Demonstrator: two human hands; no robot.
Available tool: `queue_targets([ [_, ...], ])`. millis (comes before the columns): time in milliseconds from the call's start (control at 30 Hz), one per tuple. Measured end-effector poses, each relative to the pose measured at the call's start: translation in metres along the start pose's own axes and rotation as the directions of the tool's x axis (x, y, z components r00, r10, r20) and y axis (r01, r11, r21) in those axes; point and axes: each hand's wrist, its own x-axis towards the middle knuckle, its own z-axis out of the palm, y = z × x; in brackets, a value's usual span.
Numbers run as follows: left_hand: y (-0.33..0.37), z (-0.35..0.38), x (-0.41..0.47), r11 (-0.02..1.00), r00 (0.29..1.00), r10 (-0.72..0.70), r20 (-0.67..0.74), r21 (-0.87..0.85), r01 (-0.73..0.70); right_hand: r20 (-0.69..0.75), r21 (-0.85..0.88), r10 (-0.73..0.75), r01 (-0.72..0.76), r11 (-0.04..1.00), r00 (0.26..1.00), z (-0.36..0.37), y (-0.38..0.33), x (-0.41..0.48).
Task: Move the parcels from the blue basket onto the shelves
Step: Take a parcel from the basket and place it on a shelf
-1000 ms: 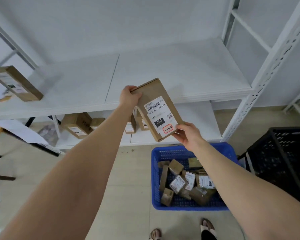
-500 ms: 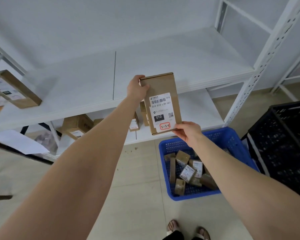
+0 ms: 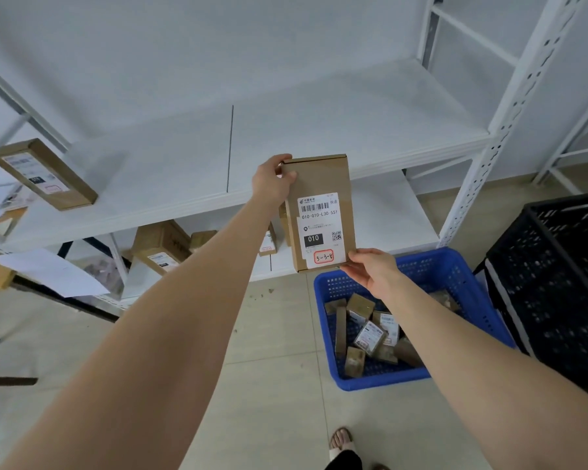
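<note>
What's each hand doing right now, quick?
Left hand: grips the cardboard parcel at its top left corner.
Right hand: holds the same parcel's bottom right corner.

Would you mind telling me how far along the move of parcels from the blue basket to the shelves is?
Done: a flat brown cardboard parcel lies on the white upper shelf, and a few boxes sit on the lower shelf. In hand: the left hand and right hand hold a labelled brown cardboard box. Left: several small parcels lie in the blue plastic basket.
</note>
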Motion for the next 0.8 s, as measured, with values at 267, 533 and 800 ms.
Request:
queue_targets([
  [267,0.006,-0.042,-0.024,0.998,0.999,0.015,-0.048,-0.057,-0.018,0.175,-0.203,-0.072,0.107,0.973,0.982,0.029,0.003,-0.026],
  [533,0.007,-0.123,-0.017,0.997,0.992,0.038,-0.116,-0.062,-0.045,0.278,-0.23,-0.103,0.171,0.958,0.955,0.109,0.005,-0.039],
  [800,-0.024,-0.221,0.042,0.995,0.991,0.062,-0.118,-0.065,-0.07,0.268,-0.258,-0.126,0.197,0.946,0.955,0.231,0.021,-0.017],
])
